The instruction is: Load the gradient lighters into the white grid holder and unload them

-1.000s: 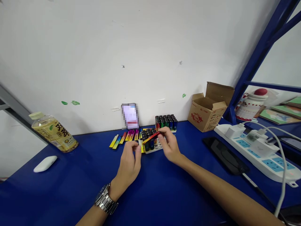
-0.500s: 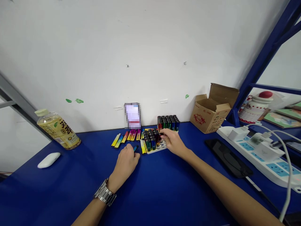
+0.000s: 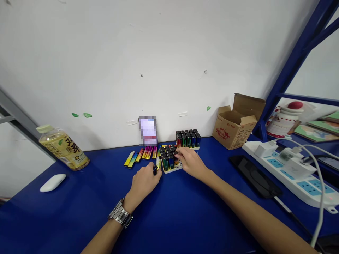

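Note:
Low beside the tray's left edge, my left hand is closed around a slim lighter, whose dark end shows past the thumb. My right hand pinches a dark-topped lighter at the right side of the upright group; its lower part is hidden. Shiny lighters with black tops stand upright in a white tray with holes. Close to my left fingertips is a yellow lighter. Several gradient-coloured lighters lie in a row behind my left hand.
Behind the tray stands a second block of upright lighters. A phone leans on the wall. To the right are an open carton, a black phone and a power strip. A bottle and white case sit left.
My left hand has moved slightly right, nearer the tray, turning the lighter so that its dark end shows. My right hand has shifted slightly left and down over the tray.

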Tool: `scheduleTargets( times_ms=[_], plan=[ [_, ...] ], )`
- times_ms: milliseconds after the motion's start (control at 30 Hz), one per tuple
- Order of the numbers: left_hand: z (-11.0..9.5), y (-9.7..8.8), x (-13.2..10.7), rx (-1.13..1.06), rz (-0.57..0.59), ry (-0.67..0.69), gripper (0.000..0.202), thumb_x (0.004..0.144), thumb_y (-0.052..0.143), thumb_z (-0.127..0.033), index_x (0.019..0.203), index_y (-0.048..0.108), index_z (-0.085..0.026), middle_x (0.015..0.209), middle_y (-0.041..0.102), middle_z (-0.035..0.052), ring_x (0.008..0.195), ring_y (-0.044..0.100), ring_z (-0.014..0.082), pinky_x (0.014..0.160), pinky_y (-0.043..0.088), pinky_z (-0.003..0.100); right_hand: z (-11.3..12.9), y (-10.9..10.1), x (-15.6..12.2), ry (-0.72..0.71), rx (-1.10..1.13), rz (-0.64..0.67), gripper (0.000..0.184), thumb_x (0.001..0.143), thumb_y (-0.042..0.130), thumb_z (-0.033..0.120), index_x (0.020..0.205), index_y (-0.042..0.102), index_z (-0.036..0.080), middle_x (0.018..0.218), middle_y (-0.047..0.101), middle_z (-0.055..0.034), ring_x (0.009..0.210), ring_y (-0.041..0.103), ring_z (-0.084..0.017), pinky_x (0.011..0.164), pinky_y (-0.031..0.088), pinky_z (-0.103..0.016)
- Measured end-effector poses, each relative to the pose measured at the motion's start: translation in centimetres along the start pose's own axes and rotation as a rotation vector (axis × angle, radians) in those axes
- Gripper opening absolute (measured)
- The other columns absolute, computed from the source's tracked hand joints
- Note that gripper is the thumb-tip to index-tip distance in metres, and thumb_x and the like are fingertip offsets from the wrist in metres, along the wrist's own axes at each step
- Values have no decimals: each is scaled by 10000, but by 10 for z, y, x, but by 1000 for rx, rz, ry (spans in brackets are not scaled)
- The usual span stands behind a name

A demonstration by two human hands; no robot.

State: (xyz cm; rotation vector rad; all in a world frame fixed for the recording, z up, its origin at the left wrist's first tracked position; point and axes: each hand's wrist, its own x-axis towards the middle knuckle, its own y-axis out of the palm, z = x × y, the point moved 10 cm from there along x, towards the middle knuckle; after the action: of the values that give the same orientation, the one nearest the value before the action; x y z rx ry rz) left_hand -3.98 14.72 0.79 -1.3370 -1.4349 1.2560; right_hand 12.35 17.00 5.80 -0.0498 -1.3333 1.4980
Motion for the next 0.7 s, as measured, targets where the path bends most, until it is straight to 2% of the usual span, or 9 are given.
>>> scheduleTargets(
  times_ms=[133,233,300,367,433,500,567,633,700],
  plan=[
    [10,2,1,-9,25,3,230,803,442,-389,738,537,-191,820,674,125,772,652,301,555,380,308,-6,-12,-4,80,46,-112,172,896,472,243,987,577,143,785,625,-65,731,573,-198,683,417,-318],
    [9,-17,-3,-155,-166,81,244,861,368,-340,713,501,-199,699,629,70,668,618,233,546,366,287,8,-30,-9,-20,43,-270,182,891,441,226,926,596,135,751,589,-67,730,527,-200,703,397,-343],
    [2,-36,-14,-324,-349,190,244,891,360,-352,757,496,-200,647,587,20,590,572,180,549,373,270,26,-34,-12,-120,49,-300,207,895,435,235,857,620,151,748,563,-69,746,489,-201,717,390,-354],
    [-13,-47,-30,-477,-443,358,221,901,391,-367,831,513,-197,648,572,-11,563,539,144,565,392,253,41,-32,-13,-165,79,-269,222,897,459,267,884,654,165,826,554,-81,816,472,-211,770,394,-374],
    [-34,-48,-45,-554,-417,552,181,905,417,-337,879,529,-197,668,573,-23,570,528,122,579,402,235,49,-28,-12,-136,136,-222,232,895,488,306,981,662,180,970,546,-97,939,460,-231,855,388,-407],
    [-51,-42,-55,-572,-349,679,152,909,425,-300,906,538,-199,676,562,-29,570,512,110,572,395,224,53,-22,-11,-88,231,-173,223,899,491,317,986,655,194,1064,533,-96,1026,447,-238,910,377,-421],
    [-53,-37,-55,-593,-315,675,157,909,436,-305,972,536,-202,669,532,-38,555,485,104,562,384,226,48,-23,-10,-27,358,-194,201,913,465,305,944,629,194,1051,547,-88,1028,469,-225,911,390,-409],
    [-41,-33,-46,-659,-301,558,216,901,459,-345,1062,501,-208,646,486,-57,521,447,101,540,367,231,29,-28,-11,78,518,-300,190,935,419,302,932,574,193,985,578,-76,951,522,-197,859,425,-379],
    [-24,-28,-36,-789,-277,426,222,893,461,-384,1036,455,-214,601,422,-82,478,399,96,502,338,229,0,-29,-13,212,705,-406,172,951,385,329,896,493,207,873,606,-45,800,564,-160,759,460,-335]
  ],
)
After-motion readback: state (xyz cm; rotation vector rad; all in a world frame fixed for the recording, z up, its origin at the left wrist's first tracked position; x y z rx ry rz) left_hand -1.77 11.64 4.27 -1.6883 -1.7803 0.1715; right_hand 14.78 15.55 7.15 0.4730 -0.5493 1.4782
